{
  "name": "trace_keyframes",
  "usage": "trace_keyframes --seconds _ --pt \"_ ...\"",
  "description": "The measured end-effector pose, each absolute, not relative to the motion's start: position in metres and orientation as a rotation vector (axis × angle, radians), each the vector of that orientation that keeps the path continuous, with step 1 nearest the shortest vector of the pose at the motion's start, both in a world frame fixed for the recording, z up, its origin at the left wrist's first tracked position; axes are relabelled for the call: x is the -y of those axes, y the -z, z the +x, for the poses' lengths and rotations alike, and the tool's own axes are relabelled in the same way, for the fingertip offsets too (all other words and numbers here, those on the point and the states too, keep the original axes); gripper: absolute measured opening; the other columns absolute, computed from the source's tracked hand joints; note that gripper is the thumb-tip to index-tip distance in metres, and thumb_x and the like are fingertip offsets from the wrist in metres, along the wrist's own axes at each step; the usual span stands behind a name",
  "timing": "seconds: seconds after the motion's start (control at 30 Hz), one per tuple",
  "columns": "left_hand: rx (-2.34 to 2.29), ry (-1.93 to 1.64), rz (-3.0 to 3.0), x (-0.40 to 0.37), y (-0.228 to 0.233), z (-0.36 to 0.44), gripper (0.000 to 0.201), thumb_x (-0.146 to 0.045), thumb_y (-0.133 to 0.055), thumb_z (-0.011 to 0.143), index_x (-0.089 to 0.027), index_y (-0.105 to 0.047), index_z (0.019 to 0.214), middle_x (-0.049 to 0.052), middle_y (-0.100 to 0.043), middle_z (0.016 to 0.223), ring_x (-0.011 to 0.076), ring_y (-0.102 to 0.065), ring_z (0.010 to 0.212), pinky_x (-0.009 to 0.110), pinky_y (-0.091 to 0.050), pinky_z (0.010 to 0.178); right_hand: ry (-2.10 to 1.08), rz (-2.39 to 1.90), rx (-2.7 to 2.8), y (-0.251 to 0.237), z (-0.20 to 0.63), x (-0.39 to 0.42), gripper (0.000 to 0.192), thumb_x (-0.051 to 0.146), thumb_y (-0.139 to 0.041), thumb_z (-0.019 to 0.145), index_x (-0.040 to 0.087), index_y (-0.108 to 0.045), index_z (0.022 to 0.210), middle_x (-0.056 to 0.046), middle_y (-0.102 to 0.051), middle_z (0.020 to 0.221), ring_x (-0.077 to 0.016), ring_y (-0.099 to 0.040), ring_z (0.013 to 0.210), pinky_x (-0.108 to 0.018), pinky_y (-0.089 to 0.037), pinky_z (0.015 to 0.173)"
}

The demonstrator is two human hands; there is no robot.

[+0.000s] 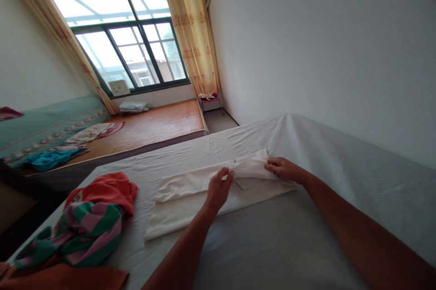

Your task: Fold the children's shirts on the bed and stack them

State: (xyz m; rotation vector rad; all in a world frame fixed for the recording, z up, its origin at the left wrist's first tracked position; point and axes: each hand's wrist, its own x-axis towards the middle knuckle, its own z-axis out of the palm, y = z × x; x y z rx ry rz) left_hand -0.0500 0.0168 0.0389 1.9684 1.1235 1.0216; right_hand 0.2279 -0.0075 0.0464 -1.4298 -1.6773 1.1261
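Observation:
A white garment (190, 183) lies on the grey-white sheet in a long strip, with its far part folded over toward me. My left hand (220, 188) pinches the folded layer near the middle, thumb and forefinger together. At the right end, my right hand (284, 169) grips the same layer between thumb and fingers, lifting it slightly. A small dark mark shows on the cloth between the hands. What kind of garment it is cannot be made out.
Left of the white cloth, a crumpled orange, green and pink striped garment (91, 226) lies in a heap on the sheet (272, 244). Beyond stands a bed with a brown mat (163, 119), with a blue cloth (51, 158) on it. A white wall (323, 53) rises at the right.

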Motion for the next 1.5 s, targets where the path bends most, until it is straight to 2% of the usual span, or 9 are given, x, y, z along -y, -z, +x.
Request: trace_keyframes --seconds 0.2,0.33,0.47,0.57,0.8,0.93,1.07,1.3,1.5 --pt "-1.224 -0.941 2.034 -0.024 -0.027 -0.053 0.017 -0.035 -0.045 0.087 -0.022 -0.050 0.097 -0.006 -0.047 0.059 0.0096 -0.048 0.054 0.020 -0.038 0.054 -1.118 -1.470 1.731 -0.042 0.234 0.006 0.041 0.056 -0.056 0.075 0.015 -0.059 0.076 0.003 -0.055 0.064 -0.0112 -0.046 0.058 -0.022 -0.034 0.055" --pt "-1.271 -0.811 2.060 -0.027 -0.021 -0.058 0.050 -0.023 -0.051 0.082 -0.019 -0.036 0.130 0.000 -0.060 0.081 0.0107 -0.057 0.060 0.023 -0.046 0.060 -0.887 -1.681 1.835 -0.038 0.237 0.005 0.037 0.051 -0.054 0.077 0.015 -0.062 0.081 0.001 -0.060 0.062 -0.0141 -0.053 0.058 -0.024 -0.037 0.055" --pt "-1.301 -1.000 2.384 -0.017 -0.034 -0.059 0.048 -0.020 -0.049 0.084 -0.024 -0.043 0.131 0.009 -0.052 0.127 0.0195 -0.056 0.107 0.035 -0.047 0.091 -0.267 -1.857 1.806 -0.043 0.226 0.008 0.030 0.042 -0.049 0.084 0.019 -0.061 0.101 -0.004 -0.069 0.079 -0.0185 -0.061 0.072 -0.028 -0.045 0.066" --pt "-1.071 -0.882 2.672 -0.008 -0.035 -0.056 0.037 -0.024 -0.041 0.091 -0.023 -0.051 0.127 0.007 -0.049 0.135 0.0218 -0.038 0.130 0.040 -0.034 0.108 0.074 -1.619 1.913 -0.044 0.206 0.010 0.031 0.031 -0.037 0.092 0.021 -0.061 0.110 -0.007 -0.068 0.105 -0.0205 -0.060 0.097 -0.034 -0.045 0.087" --pt "-0.997 -0.556 2.785 0.002 -0.027 -0.047 0.049 -0.041 -0.038 0.093 -0.026 -0.036 0.140 0.006 -0.031 0.150 0.0230 -0.022 0.140 0.045 -0.025 0.112 -0.073 -1.737 2.299 -0.012 0.196 -0.003 0.051 0.047 -0.024 0.095 0.029 -0.039 0.140 -0.002 -0.041 0.145 -0.0219 -0.033 0.134 -0.049 -0.029 0.106" --pt "-1.203 -0.596 2.697 -0.012 -0.034 -0.062 0.045 -0.039 -0.029 0.096 -0.022 -0.043 0.136 0.008 -0.037 0.147 0.0220 -0.027 0.137 0.043 -0.026 0.112 0.103 -2.050 2.106 -0.009 0.211 -0.008 0.049 0.034 -0.025 0.095 0.023 -0.040 0.140 -0.005 -0.039 0.146 -0.0233 -0.030 0.136 -0.051 -0.026 0.107" --pt "-1.348 -0.490 2.625 -0.020 -0.024 -0.075 0.048 -0.039 -0.028 0.096 -0.018 -0.043 0.136 0.010 -0.040 0.145 0.0226 -0.030 0.136 0.041 -0.026 0.112 0.358 -1.759 2.169 -0.016 0.191 0.001 0.047 0.024 -0.025 0.095 0.022 -0.042 0.139 -0.005 -0.037 0.147 -0.0222 -0.025 0.138 -0.046 -0.020 0.110" --pt "-1.484 -0.320 2.577 -0.023 -0.010 -0.082 0.055 -0.050 -0.022 0.095 -0.024 -0.036 0.141 0.006 -0.032 0.150 0.0236 -0.026 0.138 0.041 -0.023 0.112 0.129 -1.568 2.405 0.008 0.161 0.001 0.049 0.049 -0.024 0.096 0.032 -0.041 0.138 0.000 -0.046 0.141 -0.0228 -0.039 0.132 -0.047 -0.032 0.105" --pt "-2.069 -0.155 2.265 -0.052 -0.014 -0.156 0.060 -0.047 -0.023 0.094 -0.012 -0.034 0.142 0.015 -0.028 0.150 0.0297 -0.023 0.139 0.046 -0.020 0.111 0.156 -1.528 2.391 0.021 0.173 -0.009 0.051 0.050 -0.024 0.095 0.030 -0.043 0.137 0.000 -0.047 0.140 -0.0224 -0.039 0.132 -0.046 -0.031 0.106"
